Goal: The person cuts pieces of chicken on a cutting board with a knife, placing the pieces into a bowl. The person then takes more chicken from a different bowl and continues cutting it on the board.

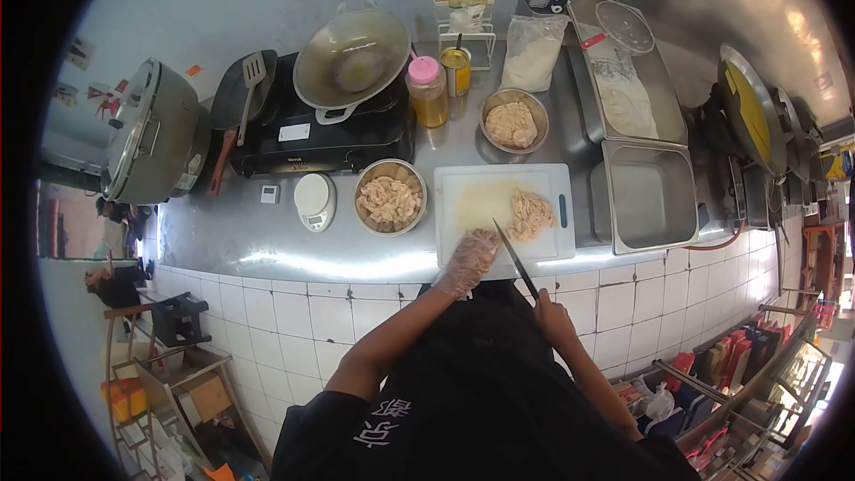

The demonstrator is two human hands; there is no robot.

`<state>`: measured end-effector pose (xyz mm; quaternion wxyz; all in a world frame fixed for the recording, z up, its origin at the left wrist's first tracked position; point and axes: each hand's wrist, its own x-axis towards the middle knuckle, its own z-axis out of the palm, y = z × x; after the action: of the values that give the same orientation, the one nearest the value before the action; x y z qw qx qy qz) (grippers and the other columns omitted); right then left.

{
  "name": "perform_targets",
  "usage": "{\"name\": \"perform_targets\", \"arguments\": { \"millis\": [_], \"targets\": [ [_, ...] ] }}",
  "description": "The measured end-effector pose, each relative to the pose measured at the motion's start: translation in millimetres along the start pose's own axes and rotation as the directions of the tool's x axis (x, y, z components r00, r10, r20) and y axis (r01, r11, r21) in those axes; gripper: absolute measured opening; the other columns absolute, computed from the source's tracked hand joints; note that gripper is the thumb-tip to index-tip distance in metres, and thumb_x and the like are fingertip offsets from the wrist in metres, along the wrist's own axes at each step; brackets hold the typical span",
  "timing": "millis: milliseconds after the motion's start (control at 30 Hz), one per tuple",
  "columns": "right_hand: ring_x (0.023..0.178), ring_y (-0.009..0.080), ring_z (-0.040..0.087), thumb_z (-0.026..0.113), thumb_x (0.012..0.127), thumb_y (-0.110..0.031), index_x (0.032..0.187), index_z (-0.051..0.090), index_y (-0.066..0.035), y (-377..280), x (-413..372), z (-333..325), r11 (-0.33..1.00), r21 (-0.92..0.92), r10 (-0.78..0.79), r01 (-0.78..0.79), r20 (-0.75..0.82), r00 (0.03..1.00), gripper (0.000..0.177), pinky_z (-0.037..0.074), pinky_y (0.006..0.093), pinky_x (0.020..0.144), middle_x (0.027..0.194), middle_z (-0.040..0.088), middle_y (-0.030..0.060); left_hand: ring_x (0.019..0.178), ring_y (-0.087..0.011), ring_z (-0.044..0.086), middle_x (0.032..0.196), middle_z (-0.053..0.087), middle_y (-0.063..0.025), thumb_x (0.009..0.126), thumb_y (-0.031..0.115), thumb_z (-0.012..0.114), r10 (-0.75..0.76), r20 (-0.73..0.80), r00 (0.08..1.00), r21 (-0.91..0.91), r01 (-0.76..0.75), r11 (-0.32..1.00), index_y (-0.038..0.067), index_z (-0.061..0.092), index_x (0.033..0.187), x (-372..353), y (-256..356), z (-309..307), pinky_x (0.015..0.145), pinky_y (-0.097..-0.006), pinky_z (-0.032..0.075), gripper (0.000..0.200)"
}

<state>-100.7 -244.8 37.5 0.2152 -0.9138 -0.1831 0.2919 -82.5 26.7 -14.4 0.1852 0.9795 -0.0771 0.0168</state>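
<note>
My left hand (472,260), in a clear plastic glove, is at the front of the white cutting board (450,180). Its fingers are bunched together, and whatever lies under them is hidden. My right hand (554,319) is closed round the handle of a knife (517,258). The blade slants up and left over the board, its tip just right of my gloved fingers. Cut pale raw meat (532,214) lies in a heap on the board's right side. Left of the board stands a metal bowl (360,214) of meat pieces, and behind it another metal bowl (488,132) holds more meat.
A white kitchen scale (314,200) and a small timer (270,194) sit left. Behind them are a stove (294,156) with a wok (356,58), and a pink-lidded jar (427,93). Rectangular metal pans (650,196) stand right, near a bag of white powder (533,53).
</note>
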Motion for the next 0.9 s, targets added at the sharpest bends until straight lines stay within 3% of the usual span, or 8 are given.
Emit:
{"name": "perform_targets", "arguments": {
  "millis": [200,300,400,500,567,600,700,900],
  "targets": [
    [0.077,0.0542,0.065,0.052,0.100,-0.021,0.125,0.041,-0.002,5,2,19,0.995,-0.048,0.089,-0.085,0.089,0.992,0.034,0.048,0.0661,0.069,0.078,0.066,0.0328,0.105,-0.0300,0.061,0.110,0.063,-0.0132,0.094,0.018,0.049,-0.028,0.043,0.999,0.009,0.028,1.000,0.004,0.064,0.114,8,0,16,0.092,-0.0429,0.050,0.028],
    [0.079,0.0547,0.066,0.052,0.099,-0.023,0.131,0.041,-0.003,-16,28,19,0.992,-0.051,0.117,-0.112,0.099,0.988,0.040,0.050,0.0650,0.073,0.078,0.066,0.0338,0.109,-0.0302,0.060,0.115,0.062,-0.0137,0.093,0.014,0.049,0.038,-0.198,0.979,-0.056,-0.050,0.997,0.003,0.062,0.121,1,-5,32,0.095,-0.0443,0.049,0.032],
    [0.081,0.0553,0.066,0.052,0.098,-0.023,0.136,0.040,-0.004,-35,84,27,0.998,0.053,0.020,-0.020,0.004,1.000,0.044,0.051,0.0648,0.075,0.080,0.066,0.0339,0.108,-0.0323,0.061,0.112,0.063,-0.0151,0.092,0.012,0.050,0.097,-0.273,0.957,-0.086,-0.124,0.988,0.002,0.061,0.123,-3,-16,55,0.095,-0.0456,0.049,0.035],
    [0.083,0.0556,0.066,0.052,0.098,-0.022,0.135,0.039,-0.003,-55,146,35,0.999,-0.001,-0.035,0.035,-0.069,0.997,0.043,0.051,0.0646,0.075,0.081,0.066,0.0340,0.103,-0.0358,0.062,0.106,0.064,-0.0172,0.090,0.011,0.053,-0.063,-0.005,0.998,-0.204,0.060,0.977,0.001,0.061,0.122,7,-4,22,0.093,-0.0466,0.049,0.034],
    [0.083,0.0557,0.066,0.051,0.098,-0.022,0.135,0.039,-0.003,-64,161,33,0.998,-0.038,-0.054,0.051,-0.085,0.995,0.043,0.051,0.0647,0.074,0.082,0.066,0.0343,0.096,-0.0354,0.062,0.097,0.063,-0.0180,0.088,0.009,0.055,-0.025,-0.115,0.993,-0.221,-0.001,0.975,0.001,0.062,0.111,6,-12,28,0.084,-0.0454,0.050,0.025],
    [0.084,0.0557,0.066,0.051,0.098,-0.022,0.133,0.039,-0.004,-64,156,31,0.999,-0.019,-0.049,0.047,-0.085,0.995,0.042,0.050,0.0650,0.075,0.082,0.066,0.0343,0.093,-0.0352,0.062,0.093,0.062,-0.0185,0.086,0.008,0.055,-0.007,-0.169,0.986,-0.224,-0.032,0.974,0.001,0.062,0.105,6,-16,30,0.079,-0.0448,0.050,0.021],
    [0.086,0.0559,0.065,0.052,0.098,-0.023,0.127,0.040,-0.006,-61,117,19,1.000,0.011,-0.004,0.005,-0.025,1.000,0.036,0.050,0.0655,0.077,0.084,0.066,0.0347,0.093,-0.0369,0.063,0.095,0.065,-0.0190,0.089,0.014,0.059,-0.027,-0.057,0.998,-0.237,0.012,0.972,-0.001,0.065,0.103,12,-10,3,0.082,-0.0467,0.050,0.021],
    [0.080,0.0569,0.065,0.050,0.099,-0.024,0.125,0.040,-0.003,16,19,11,0.997,-0.032,0.067,-0.064,0.117,0.991,0.035,0.050,0.0674,0.073,0.078,0.065,0.0355,0.092,-0.0391,0.065,0.093,0.070,-0.0223,0.093,0.040,0.066,-0.202,0.011,0.979,-0.421,0.188,0.887,-0.002,0.070,0.099,9,-18,-19,0.087,-0.0504,0.049,0.042]
  ]
}}
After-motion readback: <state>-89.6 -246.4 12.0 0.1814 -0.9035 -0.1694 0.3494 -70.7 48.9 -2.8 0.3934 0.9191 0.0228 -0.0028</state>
